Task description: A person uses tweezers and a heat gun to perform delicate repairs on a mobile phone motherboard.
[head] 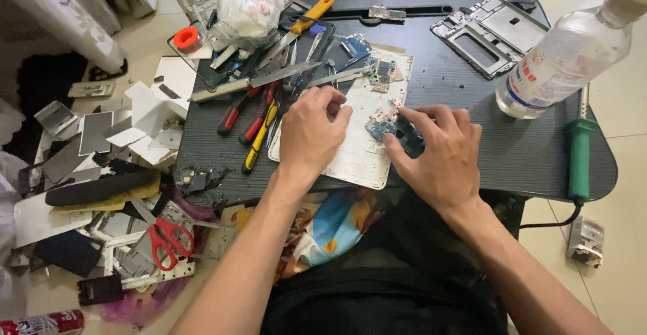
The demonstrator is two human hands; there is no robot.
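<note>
My left hand [310, 133] rests curled on a white mat [357, 160] on a small black table [472, 106]; whether it holds a small tool I cannot tell. My right hand [441, 149] pinches a small blue circuit board [384, 127] lying on the mat, fingers bent over it. Another circuit board [383, 72] lies at the mat's far end. Pliers and screwdrivers with red and yellow handles [259, 129] lie just left of my left hand.
A clear plastic bottle [563, 58] and a green-handled soldering iron [579, 153] lie at the table's right. A metal phone frame [488, 32] sits at the back. Red scissors [168, 237], phone parts and scraps litter the floor at left.
</note>
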